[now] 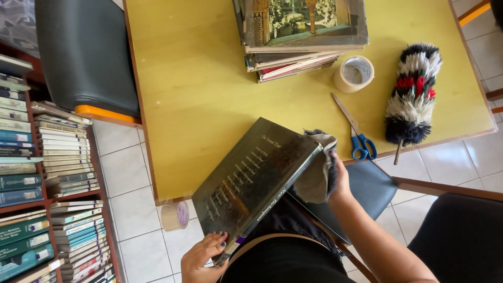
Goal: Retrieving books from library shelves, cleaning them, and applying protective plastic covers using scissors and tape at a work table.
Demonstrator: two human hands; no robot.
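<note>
A large dark hardcover book (251, 181) rests tilted on my lap, its back cover facing up. My left hand (203, 258) grips its lower corner, fingers curled over the edge. At the book's far spine end, my right hand (339, 179) presses a grey cloth (317, 170) against the edge, the cloth bunched in its fingers.
A yellow table (209, 78) carries a stack of books (301, 34), a tape roll (354, 73), blue-handled scissors (356, 131) and a striped feather duster (414, 94). Another tape roll (175, 215) lies on the tiled floor. A bookshelf (47, 188) stands left, a dark chair (86, 55) at upper left.
</note>
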